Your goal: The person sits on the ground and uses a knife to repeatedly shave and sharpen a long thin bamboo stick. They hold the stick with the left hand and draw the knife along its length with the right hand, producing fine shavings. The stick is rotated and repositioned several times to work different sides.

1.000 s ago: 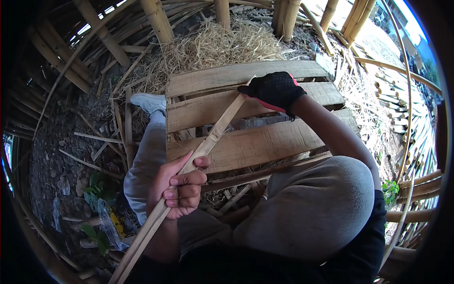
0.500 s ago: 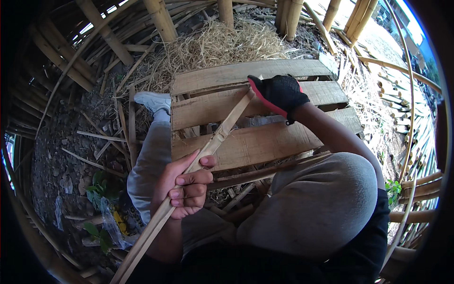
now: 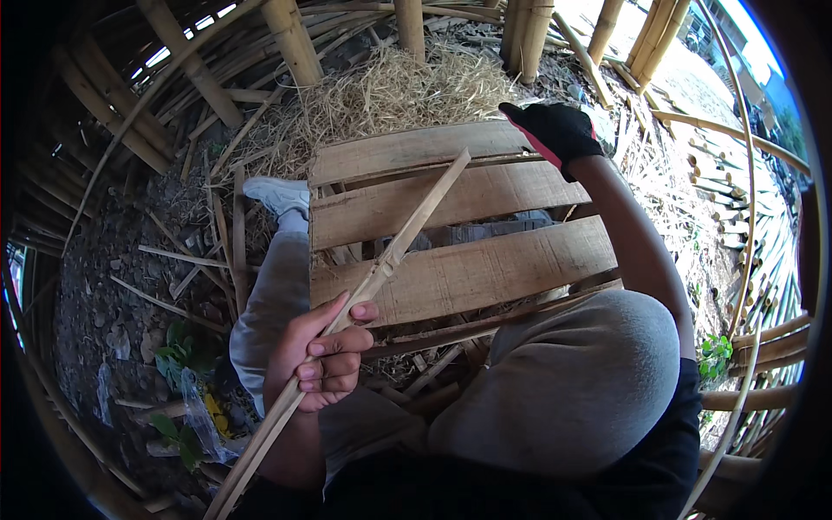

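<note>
My bare left hand (image 3: 325,355) is wrapped round a long split bamboo strip (image 3: 403,238), which slants from the lower left up over a slatted wooden bench (image 3: 468,269). A node shows partway along the strip, and its far end stands free over the far slats. At the bench's far right corner is my right hand (image 3: 559,134), in a black glove with a red palm side, apart from the strip. Its thumb points left; the other fingers are hidden, so whether it holds anything does not show.
Dry bamboo shavings (image 3: 407,91) are heaped beyond the bench, among upright bamboo posts (image 3: 293,43). Loose strips (image 3: 182,256) and a clear plastic bag (image 3: 201,412) litter the ground at left. Cut bamboo poles (image 3: 754,234) lie at right. My raised knee (image 3: 572,373) is close to the bench.
My gloved right hand has moved away from the strip's far end, up and to the right. My left hand, still gripping the strip, has shifted slightly left and down.
</note>
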`<action>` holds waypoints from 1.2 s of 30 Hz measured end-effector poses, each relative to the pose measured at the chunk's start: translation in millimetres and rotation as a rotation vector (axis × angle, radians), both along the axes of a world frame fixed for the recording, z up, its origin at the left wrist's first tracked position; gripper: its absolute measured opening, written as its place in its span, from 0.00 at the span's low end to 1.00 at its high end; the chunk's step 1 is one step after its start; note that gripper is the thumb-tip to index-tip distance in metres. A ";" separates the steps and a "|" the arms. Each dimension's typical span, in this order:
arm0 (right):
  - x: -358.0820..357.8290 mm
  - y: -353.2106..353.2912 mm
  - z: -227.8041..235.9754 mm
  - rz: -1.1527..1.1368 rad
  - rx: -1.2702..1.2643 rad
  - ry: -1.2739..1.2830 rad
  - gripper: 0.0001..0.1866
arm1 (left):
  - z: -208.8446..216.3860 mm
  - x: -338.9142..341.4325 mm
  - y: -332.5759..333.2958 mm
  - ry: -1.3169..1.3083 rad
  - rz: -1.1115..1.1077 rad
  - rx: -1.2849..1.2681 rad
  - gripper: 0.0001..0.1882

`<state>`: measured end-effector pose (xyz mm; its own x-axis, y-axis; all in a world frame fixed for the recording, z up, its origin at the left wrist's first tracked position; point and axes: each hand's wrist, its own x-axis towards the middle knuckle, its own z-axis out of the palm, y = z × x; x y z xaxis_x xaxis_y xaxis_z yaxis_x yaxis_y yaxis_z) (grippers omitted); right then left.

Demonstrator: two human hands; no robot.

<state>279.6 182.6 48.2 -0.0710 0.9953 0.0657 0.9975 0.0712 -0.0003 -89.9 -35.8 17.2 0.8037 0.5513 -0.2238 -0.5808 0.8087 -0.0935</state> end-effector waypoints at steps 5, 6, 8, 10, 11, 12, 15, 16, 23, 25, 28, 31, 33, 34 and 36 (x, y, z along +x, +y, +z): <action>6.0 -6.2 -22.6 0.292 0.174 0.294 0.28 | 1.6 1.9 1.1 0.301 0.065 0.185 0.14; -6.0 -8.3 -18.7 0.225 0.023 0.245 0.22 | 7.7 3.5 0.5 0.387 0.092 0.235 0.15; -21.2 -25.3 -19.4 0.360 0.055 0.301 0.16 | 18.4 6.1 1.9 0.527 0.109 0.315 0.16; -36.6 -43.9 -16.1 0.404 -0.015 0.334 0.13 | 27.2 8.5 3.1 0.649 0.093 0.366 0.17; -42.7 -53.9 -24.4 0.511 0.050 0.267 0.13 | 24.9 6.3 3.2 0.598 0.078 0.354 0.18; -54.3 -65.9 -23.4 0.568 0.036 0.245 0.15 | 21.5 1.6 4.3 0.542 0.062 0.347 0.18; -95.5 -111.7 -5.8 0.610 -0.128 0.153 0.16 | 19.8 -0.2 0.2 0.546 0.071 0.358 0.17; -95.8 -114.1 -16.5 0.667 -0.093 0.240 0.17 | 19.8 1.9 -0.4 0.574 0.075 0.371 0.17; -91.1 -110.8 -32.9 0.885 0.083 0.053 0.13 | 20.9 7.5 -5.2 0.676 0.037 0.402 0.16; -85.8 -98.2 -40.4 0.768 0.052 0.028 0.16 | 19.3 8.7 -5.7 0.662 0.037 0.394 0.16; -62.9 -65.2 -56.0 0.757 0.196 0.020 0.18 | 18.1 8.2 -3.5 0.653 0.026 0.410 0.16; -73.2 -79.7 -36.6 0.758 0.095 -0.031 0.14 | 17.4 3.6 -2.3 0.639 0.023 0.405 0.16; -91.9 -108.2 -15.9 0.763 -0.156 -0.070 0.14 | 17.9 4.4 -4.5 0.613 0.028 0.387 0.16; -90.0 -102.0 -18.2 0.803 -0.155 -0.103 0.16 | 18.0 5.1 -5.1 0.601 0.027 0.376 0.16; -57.9 -62.2 -57.2 0.734 0.057 -0.043 0.16 | 19.0 7.2 -2.6 0.577 0.037 0.365 0.17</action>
